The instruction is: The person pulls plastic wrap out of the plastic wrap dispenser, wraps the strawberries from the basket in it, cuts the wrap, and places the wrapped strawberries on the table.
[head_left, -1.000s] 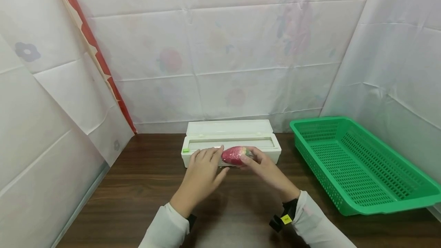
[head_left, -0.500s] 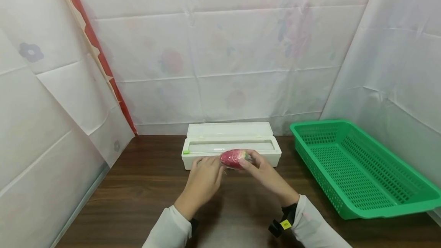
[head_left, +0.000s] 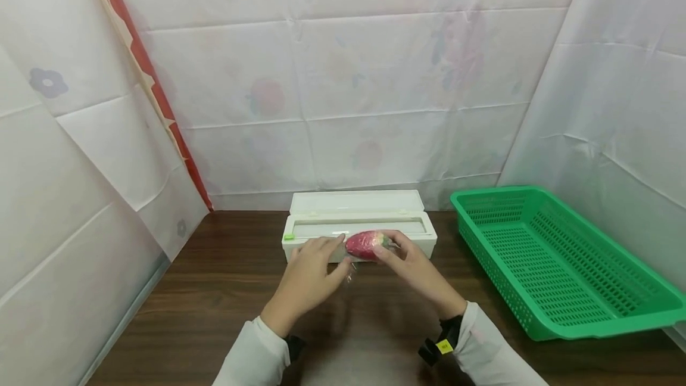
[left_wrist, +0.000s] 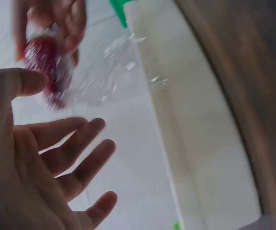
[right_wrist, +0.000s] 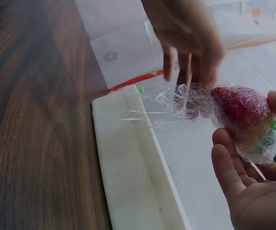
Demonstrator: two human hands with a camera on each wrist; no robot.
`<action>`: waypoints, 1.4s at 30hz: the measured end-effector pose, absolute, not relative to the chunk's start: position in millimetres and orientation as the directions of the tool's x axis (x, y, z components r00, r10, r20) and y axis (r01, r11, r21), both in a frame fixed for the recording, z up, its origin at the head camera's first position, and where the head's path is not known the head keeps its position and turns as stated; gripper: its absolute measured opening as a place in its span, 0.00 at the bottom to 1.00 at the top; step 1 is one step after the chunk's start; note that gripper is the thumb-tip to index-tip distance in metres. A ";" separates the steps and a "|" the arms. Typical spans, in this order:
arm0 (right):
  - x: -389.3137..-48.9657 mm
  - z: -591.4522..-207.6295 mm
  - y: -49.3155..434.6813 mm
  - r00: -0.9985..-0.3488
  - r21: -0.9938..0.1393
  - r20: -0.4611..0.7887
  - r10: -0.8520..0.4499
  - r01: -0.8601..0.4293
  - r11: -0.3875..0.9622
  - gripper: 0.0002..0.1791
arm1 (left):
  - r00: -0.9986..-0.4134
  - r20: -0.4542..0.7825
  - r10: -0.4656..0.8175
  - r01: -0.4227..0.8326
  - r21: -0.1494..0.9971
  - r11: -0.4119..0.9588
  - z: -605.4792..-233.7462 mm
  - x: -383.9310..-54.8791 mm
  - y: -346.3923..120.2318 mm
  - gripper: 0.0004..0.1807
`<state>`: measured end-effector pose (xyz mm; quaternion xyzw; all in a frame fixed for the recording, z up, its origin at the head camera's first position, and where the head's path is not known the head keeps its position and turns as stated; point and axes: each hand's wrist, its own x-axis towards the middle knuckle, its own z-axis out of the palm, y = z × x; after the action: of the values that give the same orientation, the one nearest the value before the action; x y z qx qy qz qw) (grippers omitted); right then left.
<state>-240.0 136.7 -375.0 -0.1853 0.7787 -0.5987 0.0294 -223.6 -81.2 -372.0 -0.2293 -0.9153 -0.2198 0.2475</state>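
Note:
My right hand point(head_left: 415, 267) holds a red, tapered, fruit-like thing point(head_left: 360, 245) with a yellow and green end, its fingers and thumb round that end. Crinkled clear cling film point(right_wrist: 243, 115) wraps it, and a loose tail of film point(right_wrist: 171, 103) trails off its red tip. My left hand point(head_left: 306, 273) is beside this tip, fingers spread and thumb apart. In the left wrist view the left thumb point(left_wrist: 32, 82) overlaps the wrapped thing. Just behind both hands stands a long white cling film dispenser point(head_left: 429, 242) with its lid raised.
A small green slider point(head_left: 289, 236) sits at the dispenser's left end. To the right stands a large green plastic basket point(head_left: 605, 323) on the dark wooden table point(head_left: 214, 302). White printed sheeting point(head_left: 370, 94) hangs behind and on both sides.
My left hand's fingers were bent in at the film half a second ago and are now spread. The right hand keeps its hold on the wrapped thing, nearly unmoved.

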 end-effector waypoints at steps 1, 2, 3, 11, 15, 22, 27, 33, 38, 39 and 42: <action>-240.0 -375.2 136.7 -0.932 -0.941 0.174 -0.317 -0.252 0.224 0.23 | -0.766 0.573 0.293 0.528 0.301 0.794 -370.4 -223.5 -83.2 0.22; -239.8 -375.3 136.7 -0.935 -0.941 0.172 -0.311 -0.249 0.229 0.23 | -0.757 0.593 0.276 0.529 0.307 0.791 -369.1 -223.7 -84.6 0.20; -239.8 -375.3 136.6 -0.936 -0.941 0.172 -0.308 -0.249 0.231 0.23 | -0.749 0.609 0.261 0.530 0.313 0.788 -368.3 -224.1 -85.6 0.18; -240.1 -375.6 135.9 -0.931 -0.941 0.155 -0.329 -0.241 0.238 0.23 | -0.719 0.653 0.239 0.561 0.341 0.754 -371.3 -229.6 -84.6 0.15; -240.7 -375.7 135.8 -0.932 -0.943 0.142 -0.333 -0.230 0.240 0.23 | -0.706 0.662 0.253 0.591 0.352 0.726 -371.7 -232.1 -83.4 0.16; -241.7 -377.8 135.3 -0.922 -0.955 0.150 -0.358 -0.229 0.190 0.22 | -0.749 0.619 0.236 0.608 0.500 0.617 -374.3 -233.9 -82.4 0.17; -240.6 -380.4 134.8 -0.907 -0.961 0.186 -0.378 -0.248 0.122 0.22 | -0.783 0.576 0.235 0.593 0.575 0.564 -377.3 -234.7 -81.4 0.20; -240.5 -380.0 136.0 -0.921 -0.962 0.162 -0.354 -0.227 0.151 0.21 | -0.798 0.552 0.243 0.589 0.627 0.511 -380.6 -237.7 -81.3 0.22; -236.2 -371.2 138.0 -0.924 -0.956 0.143 -0.355 -0.222 0.193 0.20 | -0.825 0.507 0.250 0.564 0.705 0.430 -384.1 -239.6 -83.0 0.24; -234.2 -368.0 137.9 -0.922 -0.954 0.142 -0.360 -0.224 0.197 0.19 | -0.828 0.500 0.255 0.561 0.718 0.412 -384.7 -240.0 -83.2 0.23; -230.4 -361.6 136.6 -0.916 -0.953 0.152 -0.371 -0.236 0.192 0.19 | -0.831 0.485 0.272 0.555 0.755 0.350 -386.3 -241.2 -83.0 0.23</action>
<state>-230.4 136.6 -361.6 -0.1970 0.7700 -0.6043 0.0561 -241.2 -83.0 -386.3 -0.2552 -0.8098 -0.5097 0.1388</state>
